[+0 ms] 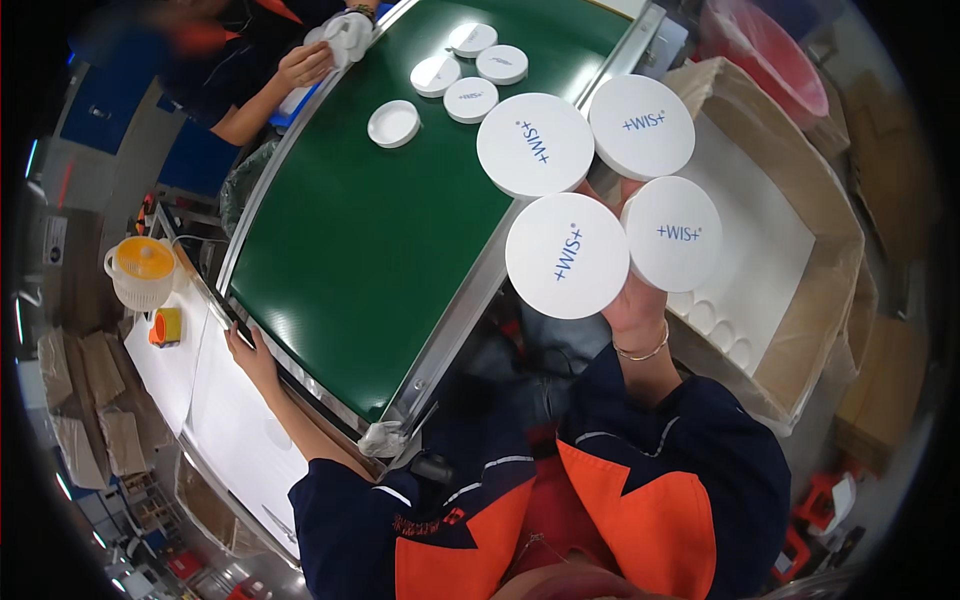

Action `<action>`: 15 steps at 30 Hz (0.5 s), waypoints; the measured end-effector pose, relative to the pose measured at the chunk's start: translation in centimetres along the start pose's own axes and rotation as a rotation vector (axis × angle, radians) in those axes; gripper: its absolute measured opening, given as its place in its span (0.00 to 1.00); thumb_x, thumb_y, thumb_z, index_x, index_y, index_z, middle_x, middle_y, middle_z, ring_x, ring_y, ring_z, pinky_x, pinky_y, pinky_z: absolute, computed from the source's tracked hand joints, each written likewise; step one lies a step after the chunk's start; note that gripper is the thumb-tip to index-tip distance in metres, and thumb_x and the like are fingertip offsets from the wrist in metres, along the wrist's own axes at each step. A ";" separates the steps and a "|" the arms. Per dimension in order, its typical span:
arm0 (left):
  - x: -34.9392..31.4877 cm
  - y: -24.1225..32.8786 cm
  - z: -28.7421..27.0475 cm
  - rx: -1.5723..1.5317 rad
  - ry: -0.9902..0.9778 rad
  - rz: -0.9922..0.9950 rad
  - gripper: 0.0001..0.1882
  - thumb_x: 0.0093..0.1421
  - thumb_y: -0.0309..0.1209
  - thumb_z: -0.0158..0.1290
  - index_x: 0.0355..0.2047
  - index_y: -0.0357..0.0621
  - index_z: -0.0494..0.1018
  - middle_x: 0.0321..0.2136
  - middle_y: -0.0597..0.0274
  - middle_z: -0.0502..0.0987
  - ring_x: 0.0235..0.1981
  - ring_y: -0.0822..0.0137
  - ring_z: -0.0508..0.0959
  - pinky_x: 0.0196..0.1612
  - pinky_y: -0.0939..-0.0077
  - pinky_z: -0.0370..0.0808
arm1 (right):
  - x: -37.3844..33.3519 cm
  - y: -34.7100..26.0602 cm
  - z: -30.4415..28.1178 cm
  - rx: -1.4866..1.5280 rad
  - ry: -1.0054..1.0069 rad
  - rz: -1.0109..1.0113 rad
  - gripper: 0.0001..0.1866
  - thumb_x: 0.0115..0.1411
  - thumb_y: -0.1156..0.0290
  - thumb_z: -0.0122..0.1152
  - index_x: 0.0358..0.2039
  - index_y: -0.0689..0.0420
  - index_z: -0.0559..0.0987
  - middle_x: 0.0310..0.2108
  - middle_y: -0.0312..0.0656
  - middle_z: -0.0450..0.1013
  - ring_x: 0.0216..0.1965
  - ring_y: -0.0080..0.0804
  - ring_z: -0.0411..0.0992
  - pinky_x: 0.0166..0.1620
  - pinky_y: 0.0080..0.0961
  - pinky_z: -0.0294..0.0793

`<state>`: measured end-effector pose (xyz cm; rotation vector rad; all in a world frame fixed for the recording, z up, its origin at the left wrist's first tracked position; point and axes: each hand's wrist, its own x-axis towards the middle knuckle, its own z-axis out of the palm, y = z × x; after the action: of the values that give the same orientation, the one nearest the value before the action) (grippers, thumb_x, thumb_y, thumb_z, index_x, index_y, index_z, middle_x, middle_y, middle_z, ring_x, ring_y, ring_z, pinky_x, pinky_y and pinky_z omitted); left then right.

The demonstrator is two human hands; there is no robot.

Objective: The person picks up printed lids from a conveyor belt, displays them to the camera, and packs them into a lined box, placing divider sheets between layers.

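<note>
My right hand [637, 312] is raised over the near right edge of the green conveyor belt [350, 240]. Its spread fingers grip several white round discs [567, 256] with blue print, fanned out and hiding most of the fingers. Farther up the belt lies a loose group of smaller-looking white discs [471, 100]. One disc [393, 124] there shows a raised rim around its face. My left hand [252, 357] rests at the belt's left end, fingers apart on the dark edge of the frame, with no disc in it.
A lined carton [835, 270] stands at the right, with white discs [722, 335] along its near side. Behind it is a pink bin [770, 60]. Across the belt, a co-worker's hand [305, 65] holds a white cloth [347, 38]. A yellow-lidded container [145, 272] and tape roll [165, 327] sit left.
</note>
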<state>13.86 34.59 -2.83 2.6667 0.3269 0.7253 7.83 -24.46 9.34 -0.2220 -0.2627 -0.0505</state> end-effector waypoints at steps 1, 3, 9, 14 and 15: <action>-0.1 0.0 -0.1 0.001 -0.018 -0.002 0.25 0.63 0.35 0.53 0.56 0.34 0.67 0.61 0.34 0.62 0.63 0.41 0.61 0.65 0.56 0.57 | -0.3 -0.3 0.0 0.071 -0.029 -0.007 0.28 0.68 0.53 0.49 0.66 0.45 0.63 0.68 0.56 0.52 0.68 0.48 0.55 0.67 0.53 0.57; -0.2 0.1 -0.3 0.001 -0.031 -0.003 0.24 0.63 0.35 0.53 0.56 0.34 0.67 0.62 0.34 0.61 0.64 0.41 0.60 0.66 0.57 0.57 | -0.8 -0.6 -0.2 0.181 -0.100 -0.011 0.29 0.69 0.54 0.47 0.68 0.43 0.59 0.69 0.56 0.51 0.69 0.48 0.52 0.68 0.56 0.54; -0.1 0.5 -0.4 -0.046 -0.061 -0.037 0.24 0.63 0.36 0.53 0.56 0.33 0.68 0.63 0.34 0.59 0.65 0.42 0.59 0.66 0.58 0.56 | -1.7 -1.6 -0.1 0.208 -0.129 -0.146 0.27 0.71 0.62 0.44 0.69 0.44 0.57 0.68 0.46 0.54 0.70 0.47 0.50 0.69 0.57 0.50; -0.1 0.4 -0.6 -0.127 -0.079 -0.068 0.24 0.63 0.35 0.53 0.56 0.33 0.68 0.64 0.36 0.58 0.66 0.45 0.58 0.67 0.59 0.55 | -2.0 -1.9 -0.2 -0.205 -0.070 -0.245 0.24 0.70 0.64 0.48 0.65 0.48 0.63 0.66 0.38 0.60 0.69 0.44 0.53 0.70 0.52 0.52; -0.2 0.3 -0.6 -0.099 -0.087 -0.081 0.24 0.63 0.35 0.54 0.56 0.34 0.68 0.64 0.37 0.59 0.66 0.45 0.58 0.67 0.59 0.55 | -2.0 -2.2 -0.5 -0.063 -0.036 -0.238 0.24 0.69 0.64 0.49 0.65 0.49 0.64 0.65 0.38 0.62 0.68 0.44 0.55 0.69 0.51 0.53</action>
<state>13.43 34.48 -2.31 2.5664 0.3637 0.5839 5.83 -26.64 8.75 -0.2541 -0.3231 -0.2911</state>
